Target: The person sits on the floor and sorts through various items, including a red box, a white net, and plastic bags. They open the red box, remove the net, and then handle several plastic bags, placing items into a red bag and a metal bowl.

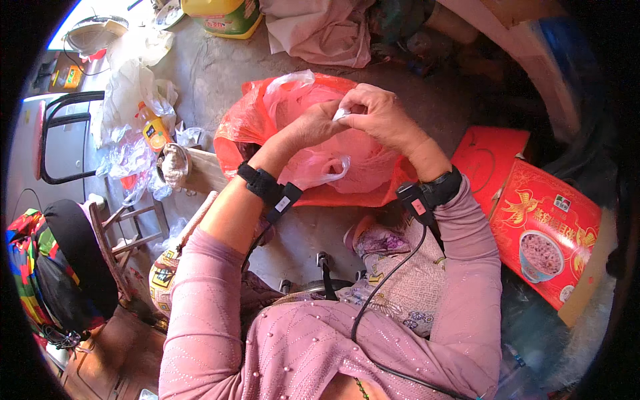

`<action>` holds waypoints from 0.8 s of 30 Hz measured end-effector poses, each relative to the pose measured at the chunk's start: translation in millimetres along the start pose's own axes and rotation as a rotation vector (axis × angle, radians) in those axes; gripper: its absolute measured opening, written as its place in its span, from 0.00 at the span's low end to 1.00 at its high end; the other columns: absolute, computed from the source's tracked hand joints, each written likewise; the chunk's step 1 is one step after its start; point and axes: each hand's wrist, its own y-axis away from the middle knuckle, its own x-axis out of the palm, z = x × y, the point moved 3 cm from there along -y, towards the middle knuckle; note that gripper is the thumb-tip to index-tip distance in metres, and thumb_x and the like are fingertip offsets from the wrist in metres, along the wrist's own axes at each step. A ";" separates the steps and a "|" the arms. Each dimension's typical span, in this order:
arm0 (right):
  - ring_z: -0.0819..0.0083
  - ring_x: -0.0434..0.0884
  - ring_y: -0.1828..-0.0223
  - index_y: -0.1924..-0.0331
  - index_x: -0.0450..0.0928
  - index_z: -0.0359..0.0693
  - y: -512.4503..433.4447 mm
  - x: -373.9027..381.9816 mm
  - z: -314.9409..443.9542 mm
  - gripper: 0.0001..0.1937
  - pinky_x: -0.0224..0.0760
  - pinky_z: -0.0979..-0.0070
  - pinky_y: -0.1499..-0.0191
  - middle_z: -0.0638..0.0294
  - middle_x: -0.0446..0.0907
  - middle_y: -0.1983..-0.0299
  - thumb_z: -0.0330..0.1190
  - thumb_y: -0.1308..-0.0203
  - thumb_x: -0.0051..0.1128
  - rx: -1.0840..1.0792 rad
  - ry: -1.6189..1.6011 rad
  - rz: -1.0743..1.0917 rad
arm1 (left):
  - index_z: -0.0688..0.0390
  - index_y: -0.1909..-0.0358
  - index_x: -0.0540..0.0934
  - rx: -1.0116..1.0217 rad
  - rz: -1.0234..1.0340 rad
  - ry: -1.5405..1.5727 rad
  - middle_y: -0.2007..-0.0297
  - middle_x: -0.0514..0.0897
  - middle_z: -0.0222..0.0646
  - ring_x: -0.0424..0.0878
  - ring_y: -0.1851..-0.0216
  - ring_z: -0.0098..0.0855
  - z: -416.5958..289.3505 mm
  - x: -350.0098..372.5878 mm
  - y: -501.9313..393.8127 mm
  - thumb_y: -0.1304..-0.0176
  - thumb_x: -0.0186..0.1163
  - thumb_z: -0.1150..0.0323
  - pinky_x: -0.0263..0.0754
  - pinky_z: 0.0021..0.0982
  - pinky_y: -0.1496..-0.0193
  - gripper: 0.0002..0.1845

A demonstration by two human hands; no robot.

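My left hand and my right hand meet above a large red plastic bag. Between their fingertips is a small white piece, perhaps paper or plastic; its exact kind cannot be told. The fingers of my right hand are bent onto it, and my left fingers reach it from the other side, partly hidden. Inside the red bag lies a thin pinkish translucent plastic bag, its handle loop lying toward me. Both wrists wear black straps with small devices and cables.
A red printed carton stands at the right beside a red panel. Left are a juice bottle, crumpled plastic bags, a bowl and a wooden stool frame. A yellow jug and pale cloth lie beyond.
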 end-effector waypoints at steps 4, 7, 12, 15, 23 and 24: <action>0.79 0.80 0.59 0.59 0.81 0.37 1.8 2.4 -12.7 0.09 0.76 0.78 0.53 0.64 0.81 0.61 0.22 0.45 0.60 -0.036 -0.253 0.100 | 0.62 0.49 0.78 0.302 -0.121 0.081 0.59 0.84 0.35 0.79 0.57 0.26 -1.4 -6.2 -0.9 0.33 0.61 0.59 0.76 0.31 0.53 0.18; 0.76 0.80 0.59 0.55 0.80 0.38 0.5 -5.2 -23.9 0.11 0.75 0.77 0.51 0.63 0.82 0.60 0.23 0.43 0.59 -0.087 -0.295 -0.159 | 0.62 0.51 0.79 0.076 -0.043 0.145 0.61 0.82 0.32 0.78 0.62 0.26 2.7 -5.9 -0.7 0.29 0.52 0.51 0.76 0.29 0.60 0.23; 0.65 0.82 0.61 0.57 0.80 0.39 8.7 1.8 -42.3 0.10 0.74 0.73 0.56 0.55 0.81 0.62 0.30 0.43 0.61 0.152 0.165 -0.018 | 0.60 0.55 0.79 -0.067 -0.053 0.237 0.63 0.82 0.33 0.77 0.65 0.26 -0.1 -9.7 2.3 0.28 0.44 0.43 0.74 0.26 0.67 0.28; 0.66 0.82 0.60 0.62 0.79 0.37 14.9 1.7 -41.7 0.07 0.74 0.74 0.55 0.56 0.82 0.62 0.30 0.42 0.61 0.032 0.283 -0.032 | 0.60 0.56 0.80 -0.051 -0.060 0.276 0.64 0.81 0.32 0.77 0.64 0.26 -0.1 -11.7 0.8 0.28 0.46 0.46 0.74 0.26 0.65 0.26; 0.63 0.83 0.55 0.51 0.73 0.37 27.7 34.1 -60.3 0.17 0.75 0.66 0.52 0.51 0.82 0.61 0.28 0.44 0.62 -0.029 -0.117 -0.197 | 0.63 0.58 0.81 0.058 0.118 0.292 0.66 0.83 0.33 0.78 0.63 0.28 6.6 -30.4 2.4 0.39 0.62 0.65 0.72 0.32 0.56 0.13; 0.63 0.83 0.55 0.49 0.72 0.37 28.7 40.1 -63.6 0.18 0.75 0.66 0.51 0.51 0.83 0.60 0.28 0.44 0.62 -0.057 -0.016 -0.165 | 0.63 0.59 0.81 0.054 0.100 0.159 0.66 0.83 0.34 0.79 0.63 0.30 7.0 -30.2 1.4 0.41 0.63 0.65 0.73 0.33 0.57 0.13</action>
